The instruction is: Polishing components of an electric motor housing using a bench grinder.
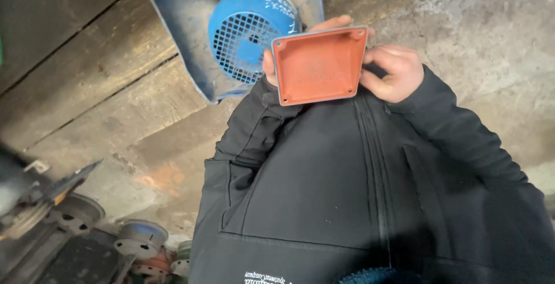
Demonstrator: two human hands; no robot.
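Over concrete floor [491, 41], both hands grip orange cover [319, 66], hollow side up, lengthwise across.

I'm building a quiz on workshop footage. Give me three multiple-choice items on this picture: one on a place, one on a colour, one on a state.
1. Where is the blue grilled motor fan cover?
A. Behind the plate's left side
B. On the person's lap
C. Right of the right hand

2. What colour is the inner face of the square flat plastic cover plate?
A. Green
B. Orange-red
C. White

3. How is the plate held?
A. Lying on the floor
B. By one hand only
C. By both hands at its sides

Answers: 1 A, the cover shows past the plate's left edge. 2 B, the face is orange-red with a grey rim. 3 C, left hand and right hand grip opposite edges.
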